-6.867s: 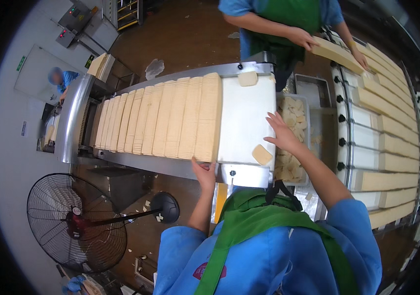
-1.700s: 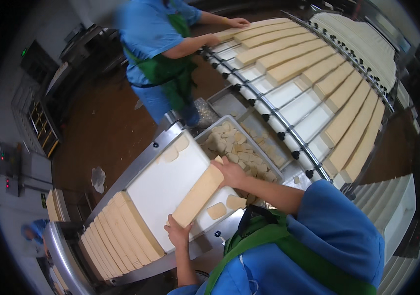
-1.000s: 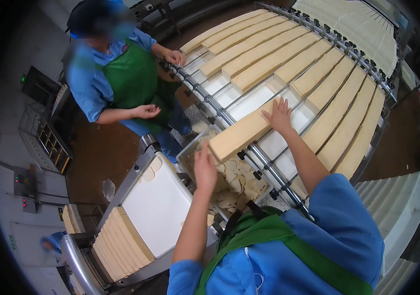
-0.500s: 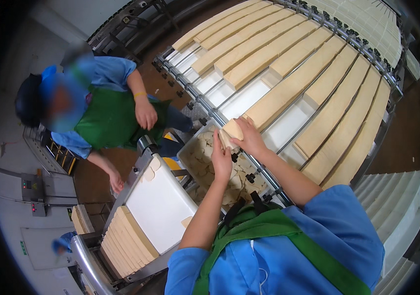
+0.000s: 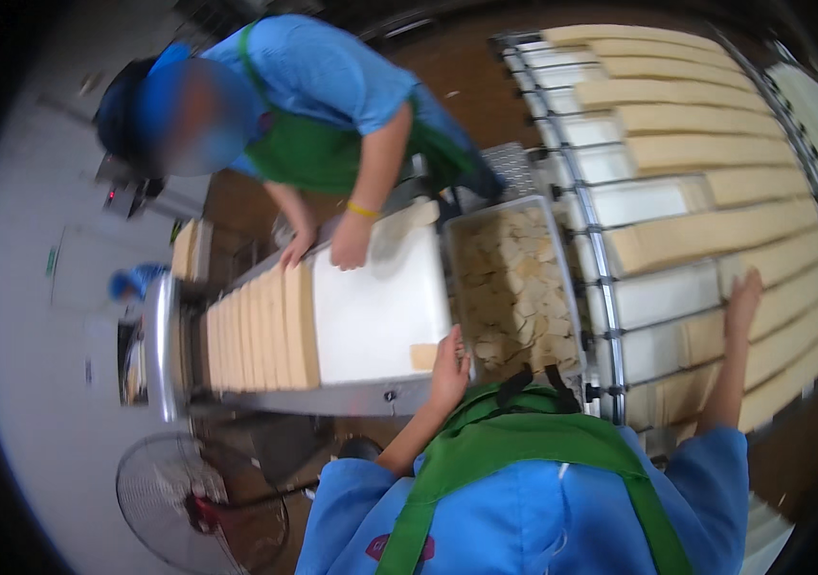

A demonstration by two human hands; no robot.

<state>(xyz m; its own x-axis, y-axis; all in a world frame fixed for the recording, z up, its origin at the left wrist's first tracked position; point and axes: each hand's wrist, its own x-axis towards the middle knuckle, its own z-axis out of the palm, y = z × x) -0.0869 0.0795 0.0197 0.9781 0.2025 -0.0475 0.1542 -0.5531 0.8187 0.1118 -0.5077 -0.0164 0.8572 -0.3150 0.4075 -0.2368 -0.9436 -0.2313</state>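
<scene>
My left hand [image 5: 451, 368] is at the right edge of a white board [image 5: 380, 311], fingers loosely apart and apparently empty, though blurred. Beside it on the board lies a small flat cream-coloured piece [image 5: 422, 356]. My right hand [image 5: 742, 305] reaches over the rack [image 5: 653, 301] and lies on the long cream-coloured rows that look like stacked dough sheets [image 5: 778, 270]. Its fingers are extended near a row's left end; their undersides are hidden. Between my arms stands a bin [image 5: 556, 278] holding many loose dough-like scraps [image 5: 514, 287].
Across the board a co-worker in a blue shirt and green apron [image 5: 332, 158] leans in, hands over the board and stacked slabs [image 5: 261, 331]. A metal roller [image 5: 162, 347] is at the machine's left end. A caged fan [image 5: 200, 503] stands at lower left.
My view has turned left. My hands have parted: the left moved to the board, the right to the rack. The cream pieces they held together no longer show in them. The co-worker has leaned in.
</scene>
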